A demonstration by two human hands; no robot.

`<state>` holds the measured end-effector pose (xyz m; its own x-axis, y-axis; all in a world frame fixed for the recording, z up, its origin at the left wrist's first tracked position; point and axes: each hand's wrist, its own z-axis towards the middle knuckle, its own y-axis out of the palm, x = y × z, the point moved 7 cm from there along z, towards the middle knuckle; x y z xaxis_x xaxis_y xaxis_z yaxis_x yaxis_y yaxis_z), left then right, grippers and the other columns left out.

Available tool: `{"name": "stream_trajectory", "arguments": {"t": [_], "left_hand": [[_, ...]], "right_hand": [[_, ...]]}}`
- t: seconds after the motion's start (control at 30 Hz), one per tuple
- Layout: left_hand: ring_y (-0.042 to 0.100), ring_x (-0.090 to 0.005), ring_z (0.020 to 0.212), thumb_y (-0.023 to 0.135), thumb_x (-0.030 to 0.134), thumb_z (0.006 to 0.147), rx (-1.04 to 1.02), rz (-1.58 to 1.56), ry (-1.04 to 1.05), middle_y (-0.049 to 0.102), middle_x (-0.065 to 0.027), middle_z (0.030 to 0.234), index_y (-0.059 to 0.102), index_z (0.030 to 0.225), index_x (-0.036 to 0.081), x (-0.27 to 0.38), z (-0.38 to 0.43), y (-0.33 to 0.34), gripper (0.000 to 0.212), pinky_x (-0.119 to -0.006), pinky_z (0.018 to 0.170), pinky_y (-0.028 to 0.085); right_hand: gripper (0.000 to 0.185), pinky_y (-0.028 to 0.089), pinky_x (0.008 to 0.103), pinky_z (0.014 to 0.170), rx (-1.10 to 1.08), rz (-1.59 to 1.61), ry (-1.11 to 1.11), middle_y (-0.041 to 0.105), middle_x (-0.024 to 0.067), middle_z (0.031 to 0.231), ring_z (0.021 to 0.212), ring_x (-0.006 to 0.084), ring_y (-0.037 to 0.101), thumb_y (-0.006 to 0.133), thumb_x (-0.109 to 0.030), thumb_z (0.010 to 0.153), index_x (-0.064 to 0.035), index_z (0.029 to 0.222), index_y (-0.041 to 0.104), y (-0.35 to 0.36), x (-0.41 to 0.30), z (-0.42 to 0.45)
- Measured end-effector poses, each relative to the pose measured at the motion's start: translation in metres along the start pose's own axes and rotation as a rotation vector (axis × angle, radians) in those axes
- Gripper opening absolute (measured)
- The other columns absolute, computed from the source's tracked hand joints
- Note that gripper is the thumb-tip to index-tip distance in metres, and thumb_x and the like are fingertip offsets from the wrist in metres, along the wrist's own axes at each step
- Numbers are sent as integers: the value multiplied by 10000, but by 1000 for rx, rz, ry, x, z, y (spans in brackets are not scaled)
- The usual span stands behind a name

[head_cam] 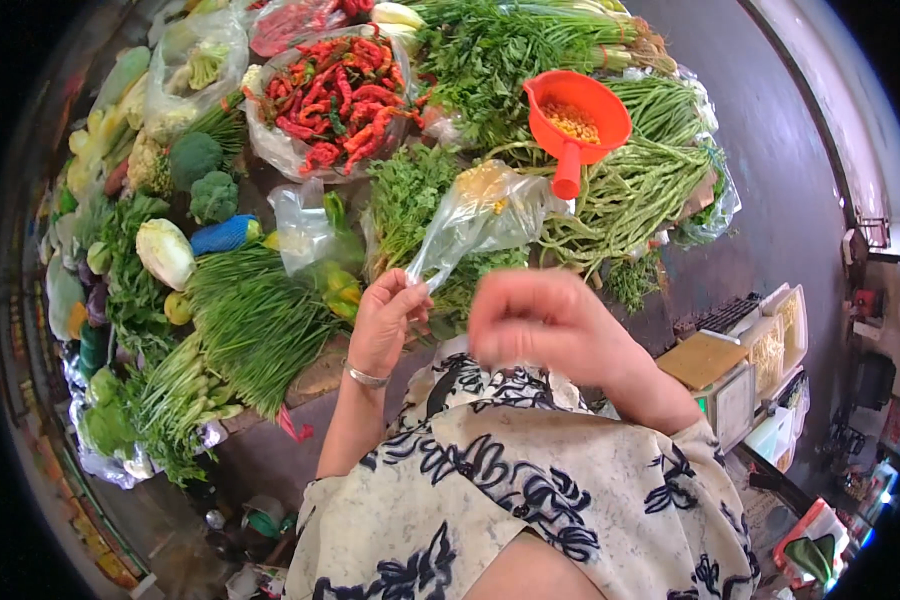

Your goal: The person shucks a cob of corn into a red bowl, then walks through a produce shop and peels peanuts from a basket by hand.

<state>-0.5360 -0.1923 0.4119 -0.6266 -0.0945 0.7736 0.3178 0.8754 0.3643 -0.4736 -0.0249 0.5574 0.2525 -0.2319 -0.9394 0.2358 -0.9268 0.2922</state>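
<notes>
My left hand (390,319), with a bracelet at the wrist, pinches the gathered end of a clear plastic bag (469,221). The bag slants up and right over leafy herbs, and yellow corn kernels (487,184) lie at its far end. My right hand (532,322) is blurred and curled, to the right of the bag's gathered end; whether its fingers hold anything cannot be told. Beyond the bag an orange-red plastic ladle (568,169) with corn kernels inside rests on long green beans (622,195).
Around the bag lie a bag of red chili peppers (337,105), broccoli (214,196), a napa cabbage (165,253), garlic chives (259,315) and leafy herbs (412,195). At the right stand a scale (727,405) and plastic tubs (766,349). A sheer bag (304,225) lies left of the herbs.
</notes>
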Motion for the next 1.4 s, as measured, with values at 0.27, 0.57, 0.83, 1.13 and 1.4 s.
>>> {"name": "stream_trajectory", "arguments": {"t": [0.27,0.57,0.83,1.13,1.4], "left_hand": [[515,-36,733,697,39,791,-49,99,92,562,43,880,562,877,84,14,3,12,166,-180,650,434],[249,-291,1373,757,44,714,-341,-22,704,336,-155,1454,580,1035,101,89,-14,47,371,-429,1069,268],[571,-154,965,661,-55,777,-466,210,539,560,-42,987,347,1404,89,97,-7,67,716,-306,879,460],[553,-114,758,590,200,901,-336,567,792,582,-4,839,556,992,42,60,-10,79,186,-259,676,454],[504,-42,617,454,303,995,-273,7,166,546,22,737,503,1019,77,41,11,63,233,-190,538,387]], "right_hand": [[793,419,272,636,978,153,139,545,70,1019,842,138,533,742,-273,800,-63,1391,256,-146,191,-16],[187,432,256,613,756,-561,-335,546,84,927,761,149,549,598,34,811,-14,992,592,-70,77,4],[157,475,368,671,627,-1031,-551,559,125,917,799,308,574,619,-2,771,-39,922,600,-32,-28,15],[371,384,387,919,317,-980,-511,558,98,1136,1022,274,522,682,-72,740,-85,1105,614,-5,-24,35],[105,368,339,776,330,-997,-353,607,29,817,823,227,555,677,-109,778,-73,851,611,-27,0,43]]}}
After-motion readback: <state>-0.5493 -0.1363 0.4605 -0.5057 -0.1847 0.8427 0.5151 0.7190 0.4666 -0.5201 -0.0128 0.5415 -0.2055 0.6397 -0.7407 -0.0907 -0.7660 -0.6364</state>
